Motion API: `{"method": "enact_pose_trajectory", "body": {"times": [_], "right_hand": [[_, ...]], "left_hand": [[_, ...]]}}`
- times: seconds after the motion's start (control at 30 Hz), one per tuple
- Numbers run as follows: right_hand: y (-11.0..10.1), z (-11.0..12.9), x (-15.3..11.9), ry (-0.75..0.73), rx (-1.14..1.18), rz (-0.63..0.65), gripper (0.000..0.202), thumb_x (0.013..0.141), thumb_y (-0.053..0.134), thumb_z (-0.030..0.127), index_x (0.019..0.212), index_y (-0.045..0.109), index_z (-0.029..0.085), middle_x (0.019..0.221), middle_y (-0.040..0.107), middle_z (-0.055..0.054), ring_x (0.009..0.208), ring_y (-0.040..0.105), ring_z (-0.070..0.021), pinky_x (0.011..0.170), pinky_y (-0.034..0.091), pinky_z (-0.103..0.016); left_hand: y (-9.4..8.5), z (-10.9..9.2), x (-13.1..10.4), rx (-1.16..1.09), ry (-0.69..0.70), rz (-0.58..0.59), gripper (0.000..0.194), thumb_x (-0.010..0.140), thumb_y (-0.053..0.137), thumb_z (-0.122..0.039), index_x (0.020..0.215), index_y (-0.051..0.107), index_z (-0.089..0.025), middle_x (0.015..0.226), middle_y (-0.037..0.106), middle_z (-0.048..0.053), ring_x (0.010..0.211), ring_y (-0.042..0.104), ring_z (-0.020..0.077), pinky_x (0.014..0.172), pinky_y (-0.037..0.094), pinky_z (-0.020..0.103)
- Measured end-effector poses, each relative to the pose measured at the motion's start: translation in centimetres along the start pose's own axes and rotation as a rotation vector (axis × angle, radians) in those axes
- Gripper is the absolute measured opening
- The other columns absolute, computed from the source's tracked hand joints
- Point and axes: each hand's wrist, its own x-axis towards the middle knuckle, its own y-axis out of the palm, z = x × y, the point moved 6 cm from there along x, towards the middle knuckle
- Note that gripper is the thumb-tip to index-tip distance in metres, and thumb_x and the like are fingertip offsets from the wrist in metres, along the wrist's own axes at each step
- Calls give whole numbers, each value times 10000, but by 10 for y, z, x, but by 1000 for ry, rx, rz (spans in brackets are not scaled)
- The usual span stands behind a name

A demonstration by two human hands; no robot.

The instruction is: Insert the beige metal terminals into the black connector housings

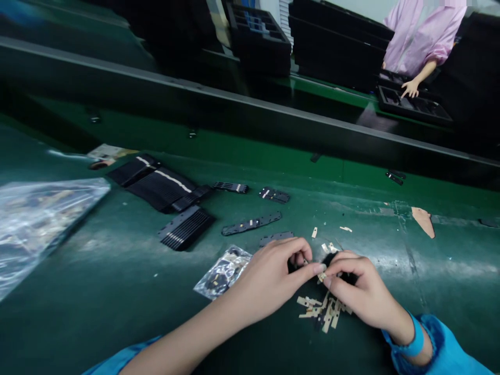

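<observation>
My left hand (279, 268) and my right hand (357, 281) meet over the green worktop, thumbs and fingertips pinched close together. Between the fingertips shows a small cream-coloured piece (322, 277), apparently gripped by the right hand; my fingers hide what the left pinches. Just below lies a loose pile of small cream strips (330, 312) with dark holes, some dark parts among them. A few more cream strips (314, 232) are scattered beyond my hands. Next to my left wrist is a clear plastic bag (224, 271) of small parts, and a flat black plate (275, 238) lies behind the left hand.
Stacked black slotted parts (187, 228) and black strips (160, 182) lie left of centre. A long black bar (252, 223) is nearby. A large plastic bag (42, 213) fills the left edge. Past the dark ledge (250, 99), a person in pink (422, 36) reaches into a black tray (414, 104).
</observation>
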Motion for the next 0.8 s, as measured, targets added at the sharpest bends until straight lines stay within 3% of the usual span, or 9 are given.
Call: {"method": "enact_pose_trajectory", "body": {"times": [0.13,0.33,0.8], "right_hand": [[-9,2,-2,-62,-56,-120,152,895,665,167,815,774,236,798,733,-37,767,644,-207,752,495,-347],[-12,4,-4,-102,-74,-182,165,906,665,168,806,777,237,782,739,-36,736,631,-201,723,486,-342],[-11,9,-6,-169,-198,-191,176,869,667,93,808,767,224,766,726,-23,715,614,-190,695,456,-335]], "left_hand": [[2,-14,2,-19,89,6,411,1036,485,-405,776,751,-228,728,698,21,699,654,207,645,468,291],[5,-28,-1,-62,191,61,319,1014,501,-326,964,807,-254,854,763,35,774,704,219,714,543,304],[11,-27,-5,71,313,68,291,980,483,-215,989,773,-238,842,751,40,764,691,219,701,512,306]]}}
